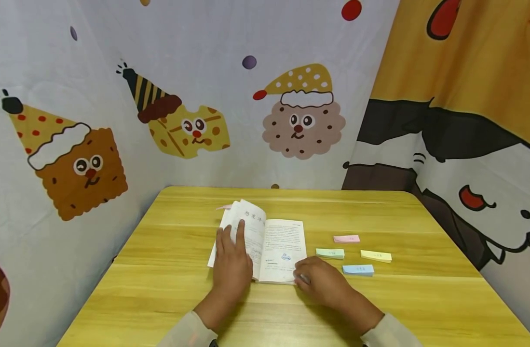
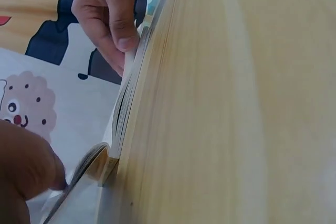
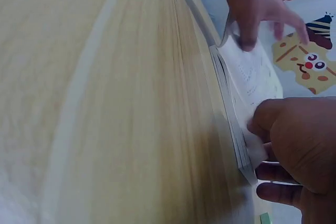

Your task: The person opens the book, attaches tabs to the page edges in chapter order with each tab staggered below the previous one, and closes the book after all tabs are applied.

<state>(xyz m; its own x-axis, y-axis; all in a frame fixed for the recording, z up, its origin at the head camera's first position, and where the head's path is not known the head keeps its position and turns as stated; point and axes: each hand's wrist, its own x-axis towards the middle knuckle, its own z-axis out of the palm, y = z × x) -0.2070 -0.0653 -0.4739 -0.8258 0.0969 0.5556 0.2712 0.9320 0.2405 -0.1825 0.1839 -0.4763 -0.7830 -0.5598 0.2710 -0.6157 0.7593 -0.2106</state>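
An open book (image 1: pixel 284 241) lies on the wooden table in the head view, with printed text on both pages. My left hand (image 1: pixel 232 260) rests with extended fingers across its left page, which bulges up beside the spine. At the lower right corner, my right hand (image 1: pixel 323 282) pinches the edge of a page (image 3: pixel 252 142) between thumb and fingers. In the right wrist view that corner lifts a little over the stack of pages below. A pink tab (image 1: pixel 224 207) sticks out from the book's top left edge.
Right of the book lie folded paper strips with small writing: pink (image 1: pixel 346 238), green (image 1: pixel 330 253), yellow (image 1: pixel 375 256) and blue (image 1: pixel 358 270). The wooden table (image 1: pixel 160 270) ends at a cartoon-printed cloth (image 1: pixel 204 168) at the back, with more cloth along its sides.
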